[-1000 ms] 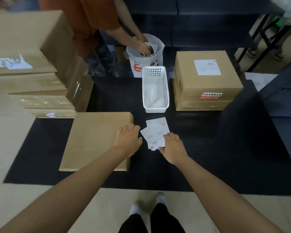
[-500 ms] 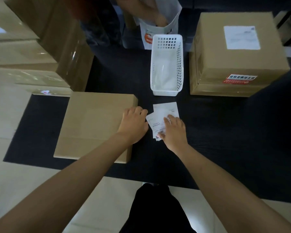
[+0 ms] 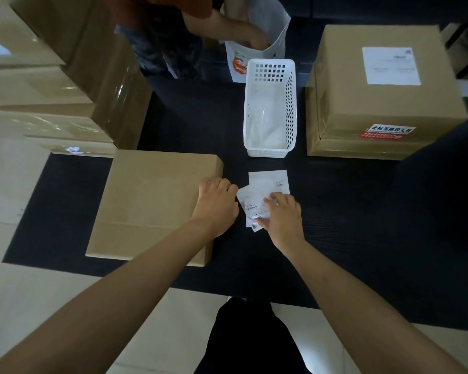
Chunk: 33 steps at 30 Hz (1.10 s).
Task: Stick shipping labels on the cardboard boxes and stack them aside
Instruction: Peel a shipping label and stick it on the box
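Note:
A flat plain cardboard box [image 3: 152, 203] lies on the black mat [image 3: 335, 225] in front of me. My left hand [image 3: 216, 206] rests on its right edge, fingers bent over the rim. Just right of the box lies a small fanned pile of white shipping labels [image 3: 268, 184]. My right hand [image 3: 281, 217] lies on the pile, fingertips on the top sheets and thumb at the lower corner. A labelled cardboard box [image 3: 381, 103] stands at the back right, with a white label and a red sticker on it.
A white perforated plastic basket [image 3: 269, 109] stands behind the labels. A stack of several cardboard boxes [image 3: 65, 85] fills the left side. Across the mat another person reaches into a white bag [image 3: 257, 49]. Pale floor surrounds the mat.
The view has tilted down and closer to the mat. My right hand slid forward over the label pile. My left hand stayed on the box edge.

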Each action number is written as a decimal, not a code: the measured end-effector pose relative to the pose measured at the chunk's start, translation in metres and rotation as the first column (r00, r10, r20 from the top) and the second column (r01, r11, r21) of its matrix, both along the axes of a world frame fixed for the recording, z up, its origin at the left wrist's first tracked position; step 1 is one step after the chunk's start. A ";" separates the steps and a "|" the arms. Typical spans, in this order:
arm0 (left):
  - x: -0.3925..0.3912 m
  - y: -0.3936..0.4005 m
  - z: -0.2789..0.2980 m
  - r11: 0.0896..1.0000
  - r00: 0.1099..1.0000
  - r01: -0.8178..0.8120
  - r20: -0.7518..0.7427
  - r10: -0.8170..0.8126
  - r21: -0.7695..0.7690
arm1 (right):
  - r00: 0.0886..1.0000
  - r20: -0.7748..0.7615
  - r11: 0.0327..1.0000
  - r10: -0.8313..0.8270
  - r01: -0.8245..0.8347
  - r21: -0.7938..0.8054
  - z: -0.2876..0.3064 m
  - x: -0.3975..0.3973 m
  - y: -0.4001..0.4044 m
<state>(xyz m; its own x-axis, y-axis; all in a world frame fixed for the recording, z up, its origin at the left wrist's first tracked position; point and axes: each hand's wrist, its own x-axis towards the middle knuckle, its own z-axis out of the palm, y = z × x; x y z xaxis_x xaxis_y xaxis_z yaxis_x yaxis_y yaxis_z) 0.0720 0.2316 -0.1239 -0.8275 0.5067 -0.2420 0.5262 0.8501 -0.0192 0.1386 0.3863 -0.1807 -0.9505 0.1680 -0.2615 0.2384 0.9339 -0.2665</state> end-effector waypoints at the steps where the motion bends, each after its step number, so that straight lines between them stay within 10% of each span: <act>1: 0.000 0.000 0.000 1.000 1.000 -0.001 0.003 0.001 0.005 | 1.000 -0.019 1.000 0.000 0.000 -0.007 0.000 0.001 0.000; 17: -0.015 -0.011 0.072 0.985 0.993 -0.107 -0.036 0.113 0.135 | 0.971 -0.233 0.931 -0.048 -0.041 -0.362 0.096 -0.028 0.004; 33: -0.038 -0.195 0.097 0.974 0.999 -0.042 0.012 0.040 0.222 | 0.955 -0.298 0.938 -0.005 -0.099 -0.332 0.128 -0.032 -0.189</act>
